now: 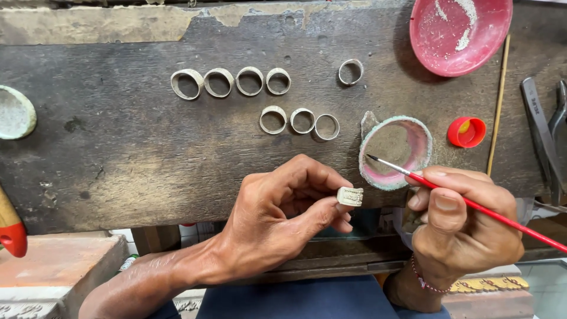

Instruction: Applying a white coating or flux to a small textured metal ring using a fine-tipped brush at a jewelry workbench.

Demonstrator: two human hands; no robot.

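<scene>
Pinching a pale ring [349, 196] in left-hand fingers [322, 212] for brushing.
Right hand [460, 227] grasps the red paintbrush [472, 204], tip over the small pink bowl [420, 137].

8 rings [263, 94], red cap [466, 132], pliers [546, 133] on bench.

Pliers [546, 133] & brush [472, 204] cut off right.
</scene>
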